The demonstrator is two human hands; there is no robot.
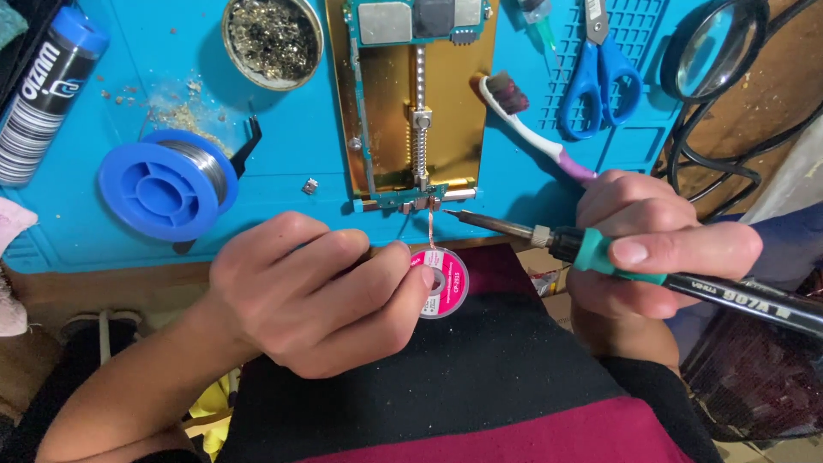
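Left hand fingers pinch a small pink-labelled round braid spool, its copper braid reaching the green circuit board's edge. Right hand grips the teal-handled soldering iron; the tip could burn nearby fingers.

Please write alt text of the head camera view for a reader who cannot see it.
The right hand holds a green-and-black soldering iron, tip near a circuit board clamped in a gold metal holder. The left hand holds a pink desoldering-braid spool on a blue mat.
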